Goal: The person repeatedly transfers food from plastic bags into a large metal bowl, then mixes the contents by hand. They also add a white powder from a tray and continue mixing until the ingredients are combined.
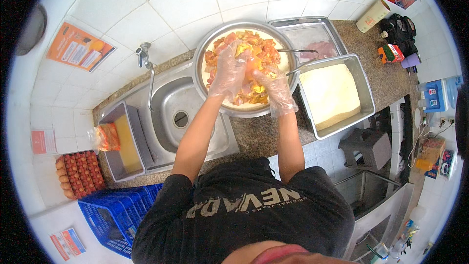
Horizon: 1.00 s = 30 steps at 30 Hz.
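Note:
A large round metal bowl [200,94] holds pale flour with marinated raw meat pieces [269,49] heaped on it. Both hands wear clear plastic gloves. My left hand [231,68] reaches into the bowl at its left and middle, fingers on the meat. At the bowl's right side my right hand [274,88] touches the meat with bent fingers. Orange, egg-like liquid [253,65] shows between the hands. Whether either hand grips a piece cannot be told. Two dark metal handles [298,50] extend over the bowl's right rim.
Right of the bowl stand a deep metal tray of pale powder [328,91] and a shallow tray [331,25] with pink meat. To the left are a steel sink [166,132] with a tap [151,88], a grey tub [130,124] of yellowish liquid and egg cartons [82,176].

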Tool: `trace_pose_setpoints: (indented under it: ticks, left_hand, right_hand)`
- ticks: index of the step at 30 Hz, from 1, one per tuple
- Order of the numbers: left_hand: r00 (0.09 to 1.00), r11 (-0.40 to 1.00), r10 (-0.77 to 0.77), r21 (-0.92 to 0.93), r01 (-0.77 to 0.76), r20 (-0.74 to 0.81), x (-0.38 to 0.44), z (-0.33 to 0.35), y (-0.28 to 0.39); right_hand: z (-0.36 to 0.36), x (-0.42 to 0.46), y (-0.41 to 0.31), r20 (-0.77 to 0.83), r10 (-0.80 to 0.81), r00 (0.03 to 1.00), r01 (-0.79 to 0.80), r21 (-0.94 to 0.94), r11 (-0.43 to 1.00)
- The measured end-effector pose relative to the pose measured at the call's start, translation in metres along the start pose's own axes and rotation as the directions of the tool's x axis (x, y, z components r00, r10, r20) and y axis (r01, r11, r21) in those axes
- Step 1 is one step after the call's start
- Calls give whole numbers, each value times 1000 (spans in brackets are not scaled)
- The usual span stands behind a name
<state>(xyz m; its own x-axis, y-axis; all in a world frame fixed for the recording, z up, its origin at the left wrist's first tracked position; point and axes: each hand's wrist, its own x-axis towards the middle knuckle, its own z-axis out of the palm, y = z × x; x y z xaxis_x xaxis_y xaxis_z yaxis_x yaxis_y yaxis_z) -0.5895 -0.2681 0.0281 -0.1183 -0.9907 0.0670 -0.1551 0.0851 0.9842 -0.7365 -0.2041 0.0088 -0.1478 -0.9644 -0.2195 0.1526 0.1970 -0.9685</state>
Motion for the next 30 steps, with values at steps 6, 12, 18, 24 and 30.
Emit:
trace_pose_setpoints:
  ticks: [6,12,18,24,30]
  left_hand:
    - [982,962,-187,-209,178,-21,8,-10,48]
    - [958,882,-61,465,-79,279,45,-22,17]
    - [961,894,145,385,-229,235,-9,-2,16]
    - [967,994,-40,-91,65,253,-40,4,-4]
    - [978,999,3,51,-14,207,-51,-3,-9]
  right_hand:
    - [-27,-5,-13,36,66,997,-40,-489,871]
    - [-36,0,43,-8,-6,1000,8,327,945]
    - [-27,0,26,-107,-190,976,210,235,949]
    - [-5,-14,3,32,-298,954,299,-42,953]
    - [-6,-17,8,133,-322,937,349,-376,859]
